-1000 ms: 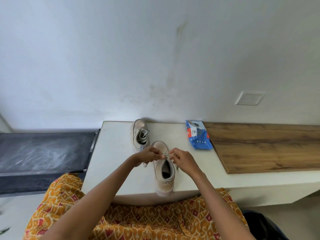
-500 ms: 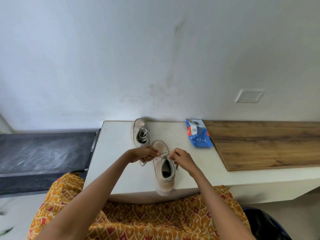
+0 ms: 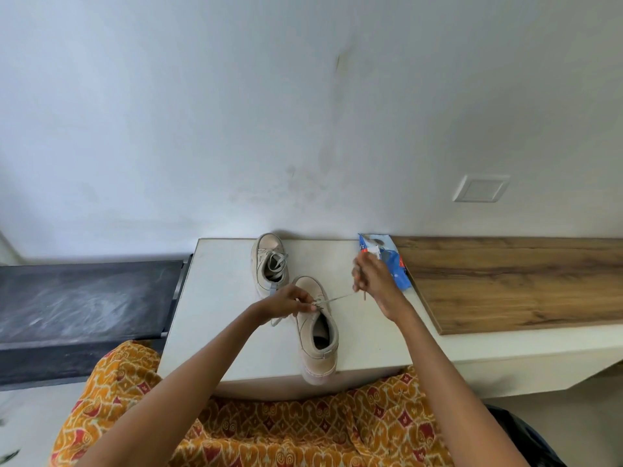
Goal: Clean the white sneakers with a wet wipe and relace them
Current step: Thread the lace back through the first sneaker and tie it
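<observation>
White counter (image 3: 229,332), right hand (image 3: 374,281) hiding wipes pack (image 3: 399,267)

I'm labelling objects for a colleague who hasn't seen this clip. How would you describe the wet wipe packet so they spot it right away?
Start at the white counter against the wall, where two sneakers sit. Go to its far right corner, where the wooden board begins: the wet wipe packet lies flat there, partly behind the right hand. It is the only blue, glossy thing among pale shoes and wood.

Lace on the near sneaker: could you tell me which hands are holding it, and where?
Both hands: the right hand pinches the lace near its free end; the left hand pinches it at the eyelets.
</observation>
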`<state>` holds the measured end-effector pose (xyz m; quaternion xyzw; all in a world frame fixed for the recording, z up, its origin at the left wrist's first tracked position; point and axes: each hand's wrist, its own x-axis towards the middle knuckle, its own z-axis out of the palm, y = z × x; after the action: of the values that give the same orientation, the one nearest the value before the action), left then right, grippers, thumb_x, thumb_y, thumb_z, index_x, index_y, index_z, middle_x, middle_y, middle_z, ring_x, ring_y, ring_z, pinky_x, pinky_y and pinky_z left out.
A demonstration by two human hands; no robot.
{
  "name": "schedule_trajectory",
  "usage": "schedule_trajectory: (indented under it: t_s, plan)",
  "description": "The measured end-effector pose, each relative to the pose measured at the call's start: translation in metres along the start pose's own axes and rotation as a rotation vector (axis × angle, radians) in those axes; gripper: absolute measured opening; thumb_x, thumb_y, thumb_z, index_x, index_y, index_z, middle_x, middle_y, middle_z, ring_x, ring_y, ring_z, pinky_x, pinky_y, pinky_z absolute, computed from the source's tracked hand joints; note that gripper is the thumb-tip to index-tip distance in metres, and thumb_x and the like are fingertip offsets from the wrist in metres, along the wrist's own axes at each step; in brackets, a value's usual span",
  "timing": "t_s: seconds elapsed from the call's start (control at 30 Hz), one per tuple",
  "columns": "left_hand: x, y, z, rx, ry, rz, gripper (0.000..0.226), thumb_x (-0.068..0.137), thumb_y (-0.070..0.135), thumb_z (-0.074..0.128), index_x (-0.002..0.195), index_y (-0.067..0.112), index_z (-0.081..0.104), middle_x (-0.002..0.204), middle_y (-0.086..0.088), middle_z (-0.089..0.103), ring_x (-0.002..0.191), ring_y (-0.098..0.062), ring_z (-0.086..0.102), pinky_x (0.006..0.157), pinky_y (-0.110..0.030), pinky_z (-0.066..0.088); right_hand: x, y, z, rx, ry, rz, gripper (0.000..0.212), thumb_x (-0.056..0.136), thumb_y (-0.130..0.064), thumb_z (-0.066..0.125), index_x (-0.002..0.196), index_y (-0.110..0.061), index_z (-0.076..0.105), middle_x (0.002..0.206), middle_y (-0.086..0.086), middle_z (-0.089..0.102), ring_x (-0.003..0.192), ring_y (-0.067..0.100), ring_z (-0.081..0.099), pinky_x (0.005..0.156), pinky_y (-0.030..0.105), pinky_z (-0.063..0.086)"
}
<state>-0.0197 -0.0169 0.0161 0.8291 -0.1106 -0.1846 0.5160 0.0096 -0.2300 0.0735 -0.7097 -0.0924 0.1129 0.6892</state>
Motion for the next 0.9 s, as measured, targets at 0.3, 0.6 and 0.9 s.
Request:
schedule_trajectory:
  t_s: [0.3, 0.6, 0.9]
  plan:
    - [0.0, -0.002, -0.001, -0.097, -0.034, -0.109, 0.017, 0.092, 0.016, 0.058, 0.075, 0.014, 0.063, 0.061, 0.006, 0.053, 0.054, -0.005, 0.045, 0.048, -0.019, 0.032, -0.011, 0.03, 0.017, -0.915, -0.347, -0.123, 0.017, 0.084, -0.015, 0.068, 0.101, -0.014, 0.074, 0.1, 0.002, 0.069, 0.089, 0.011, 0.061, 0.077, 0.014, 0.043]
    - [-0.003, -0.003, 0.001, -0.109, 0.026, -0.107, 0.012, 0.088, 0.018, 0.064, 0.077, 0.015, 0.068, 0.064, 0.006, 0.057, 0.057, -0.005, 0.045, 0.047, -0.016, 0.034, -0.007, 0.038, 0.026, -0.913, -0.183, -0.127, 0.017, 0.08, -0.018, 0.067, 0.096, -0.02, 0.073, 0.093, -0.002, 0.073, 0.084, 0.008, 0.065, 0.078, 0.025, 0.053]
    - [0.004, -0.004, 0.021, 0.269, 0.338, 0.088, 0.013, 0.079, 0.023, 0.072, 0.072, 0.016, 0.063, 0.065, 0.013, 0.056, 0.057, 0.003, 0.049, 0.054, -0.013, 0.034, -0.005, 0.035, 0.028, -1.005, -0.129, -0.129, 0.008, 0.079, -0.025, 0.069, 0.085, -0.022, 0.073, 0.086, -0.008, 0.062, 0.083, 0.007, 0.054, 0.071, 0.027, 0.047]
